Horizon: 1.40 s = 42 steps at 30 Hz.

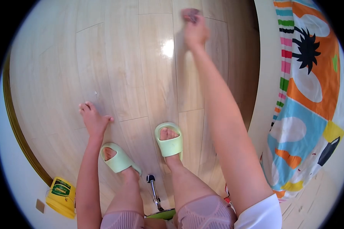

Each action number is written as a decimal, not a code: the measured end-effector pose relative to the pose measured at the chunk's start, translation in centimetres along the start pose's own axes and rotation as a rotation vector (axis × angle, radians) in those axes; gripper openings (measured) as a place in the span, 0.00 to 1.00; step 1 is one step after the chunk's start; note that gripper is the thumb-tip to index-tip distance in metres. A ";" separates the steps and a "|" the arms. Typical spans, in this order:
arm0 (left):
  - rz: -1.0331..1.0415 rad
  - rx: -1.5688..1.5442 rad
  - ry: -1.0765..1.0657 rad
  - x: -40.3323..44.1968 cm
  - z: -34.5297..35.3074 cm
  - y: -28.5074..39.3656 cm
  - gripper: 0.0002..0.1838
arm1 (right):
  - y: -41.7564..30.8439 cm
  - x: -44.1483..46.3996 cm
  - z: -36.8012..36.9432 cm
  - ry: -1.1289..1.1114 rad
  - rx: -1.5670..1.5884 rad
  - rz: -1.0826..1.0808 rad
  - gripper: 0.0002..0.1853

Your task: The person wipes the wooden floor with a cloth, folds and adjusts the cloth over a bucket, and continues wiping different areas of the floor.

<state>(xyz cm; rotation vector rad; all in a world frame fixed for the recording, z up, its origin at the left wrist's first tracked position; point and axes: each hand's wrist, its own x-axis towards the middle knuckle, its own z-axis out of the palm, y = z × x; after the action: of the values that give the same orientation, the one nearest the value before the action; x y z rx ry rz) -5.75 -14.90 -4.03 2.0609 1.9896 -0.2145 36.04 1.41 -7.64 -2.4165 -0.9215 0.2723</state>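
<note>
My right hand [197, 33] reaches far forward over the wooden floor [126, 76]. Its fingers are closed on a small dark pinkish-red thing [191, 15], blurred, whose kind I cannot make out. Off to the left, my left hand [94, 120] hangs above the boards with its fingers apart and nothing in it. Just ahead of those fingertips lies a tiny white speck [95, 92]. Below the hands are my feet in a left pale green slipper [120, 159] and a right pale green slipper [169, 145].
A yellow bucket [61, 196] stands at the lower left by the wall. Between my legs shows a chrome chair leg with a caster [151, 178], under a green seat edge [162, 214]. Colourful patterned fabric [309, 87] hangs along the right beside a pale ledge [266, 76].
</note>
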 end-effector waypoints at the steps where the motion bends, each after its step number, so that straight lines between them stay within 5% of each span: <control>1: -0.007 -0.006 -0.003 0.0 -0.1 0.1 0.55 | -2.7 -1.8 1.6 -0.100 0.090 -0.145 0.18; 5: -0.012 0.014 -0.001 -0.1 -0.6 0.5 0.58 | -10.1 -13.3 5.9 -0.474 0.122 -0.575 0.13; 6: -0.007 0.032 0.004 0.0 -0.5 0.4 0.58 | -11.0 -16.5 5.0 -0.605 0.367 -0.645 0.12; 7: 0.005 0.039 -0.005 0.0 -0.3 0.3 0.59 | -10.5 -19.9 5.6 -0.627 0.229 -0.734 0.13; 9: 0.027 0.055 -0.027 0.0 0.2 -0.2 0.61 | -10.0 -24.4 4.4 -0.863 0.234 -0.729 0.14; 14: 0.004 0.004 0.010 -0.1 -0.3 0.1 0.60 | -7.1 -21.2 -3.0 -0.605 0.613 -0.636 0.19; 19: -0.006 0.018 0.055 -0.2 0.0 0.1 0.60 | 5.8 -7.6 -5.0 0.118 0.124 -0.205 0.13; 22: -0.035 0.003 0.013 -0.1 -0.5 0.6 0.61 | 7.0 -5.9 -5.1 0.216 0.019 -0.224 0.13; 29: -0.091 -0.006 -0.088 0.1 -1.8 1.3 0.62 | -3.6 -22.6 1.1 -0.454 0.251 -0.763 0.21; 34: -0.069 0.005 -0.088 0.0 -1.2 1.0 0.61 | -4.5 -26.4 -0.1 -0.597 0.438 -0.621 0.18; 42: -0.059 0.012 -0.083 -0.1 -1.3 0.8 0.62 | 15.4 -10.4 -10.7 0.267 0.080 0.022 0.16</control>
<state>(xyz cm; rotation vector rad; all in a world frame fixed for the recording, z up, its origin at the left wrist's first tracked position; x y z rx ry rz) -5.10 -14.61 -2.74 1.9681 2.0058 -0.3193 40.76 -19.45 -7.14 -2.3198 -0.7504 -0.0074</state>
